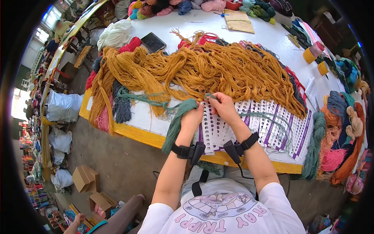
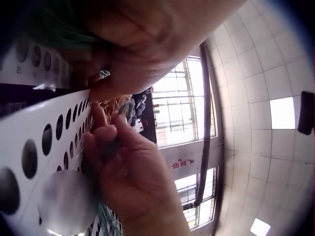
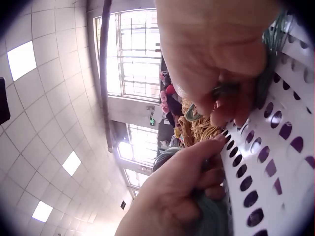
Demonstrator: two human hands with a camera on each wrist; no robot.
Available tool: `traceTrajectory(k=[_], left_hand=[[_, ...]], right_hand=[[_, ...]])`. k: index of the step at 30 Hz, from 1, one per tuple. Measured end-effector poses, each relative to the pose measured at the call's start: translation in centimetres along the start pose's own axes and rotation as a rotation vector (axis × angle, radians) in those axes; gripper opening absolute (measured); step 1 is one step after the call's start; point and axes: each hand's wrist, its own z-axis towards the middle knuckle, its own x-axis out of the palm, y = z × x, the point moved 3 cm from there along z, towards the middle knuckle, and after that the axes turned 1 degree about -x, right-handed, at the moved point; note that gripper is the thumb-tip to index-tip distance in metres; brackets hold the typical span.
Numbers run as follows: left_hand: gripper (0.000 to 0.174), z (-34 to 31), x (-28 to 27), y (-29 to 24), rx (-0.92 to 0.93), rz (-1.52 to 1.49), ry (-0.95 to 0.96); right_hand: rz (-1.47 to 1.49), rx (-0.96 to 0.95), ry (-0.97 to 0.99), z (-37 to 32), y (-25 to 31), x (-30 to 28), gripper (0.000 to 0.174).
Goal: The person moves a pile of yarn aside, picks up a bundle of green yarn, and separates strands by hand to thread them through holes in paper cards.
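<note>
Green yarn point(image 1: 180, 117) hangs over my left hand point(image 1: 193, 116) and down past the table edge in the head view. The left fingers are curled round that yarn beside the top of a white punched card point(image 1: 207, 130). My right hand point(image 1: 223, 107) pinches a green strand between thumb and fingers, close to the left fingertips. From it, thin green strands point(image 1: 269, 116) trail right across the cards. In the right wrist view the right hand point(image 3: 221, 59) bends over the card's holes, the left hand point(image 3: 172, 189) just below. Whether the strand passes through a hole, I cannot tell.
Mustard yarn point(image 1: 233, 72) covers the table's middle over red and dark skeins. Behind lie a black tablet point(image 1: 153, 42), white yarn point(image 1: 114, 34) and brown cardboard point(image 1: 239, 21). More skeins point(image 1: 335, 136) hang at the right; the yellow table edge point(image 1: 136, 136) is in front.
</note>
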Motion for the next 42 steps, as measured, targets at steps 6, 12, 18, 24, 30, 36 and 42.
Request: traceTrajectory(k=[6, 12, 18, 24, 30, 36, 42], left_hand=[[0.012, 0.0, -1.5, 0.5, -0.099, -0.433, 0.144], [0.008, 0.2, -1.4, -0.2, -0.245, -0.712, 0.338], [0.014, 0.7, -0.2, 0.6, -0.216, -0.801, 0.358], [0.013, 0.8, 0.2, 0.9, -0.198, -0.729, 0.275], [0.015, 2.2, -0.4, 2.3, 0.509, 0.228, -0.182], [0.013, 3.1, -3.2, 4.8, 0.215, -0.024, -0.047], [0.013, 0.6, -3.2, 2.0, -0.296, -0.975, 0.153]], right_hand=[[-0.407, -0.225, -0.17, -0.4, 0.3, 0.1, 0.016], [-0.64, -0.246, -0.253, -0.8, 0.8, 1.2, 0.018], [-0.581, -0.117, -0.167, 0.2, 1.2, 0.9, 0.02], [-0.684, -0.228, -0.105, -0.1, 1.4, 0.9, 0.024], [-0.753, -0.209, -0.204, 0.2, 0.5, 1.4, 0.024], [-0.752, -0.099, -0.161, 0.0, 0.5, 1.7, 0.023], [-0.658, -0.045, -0.148, -0.1, 0.9, 1.3, 0.025]])
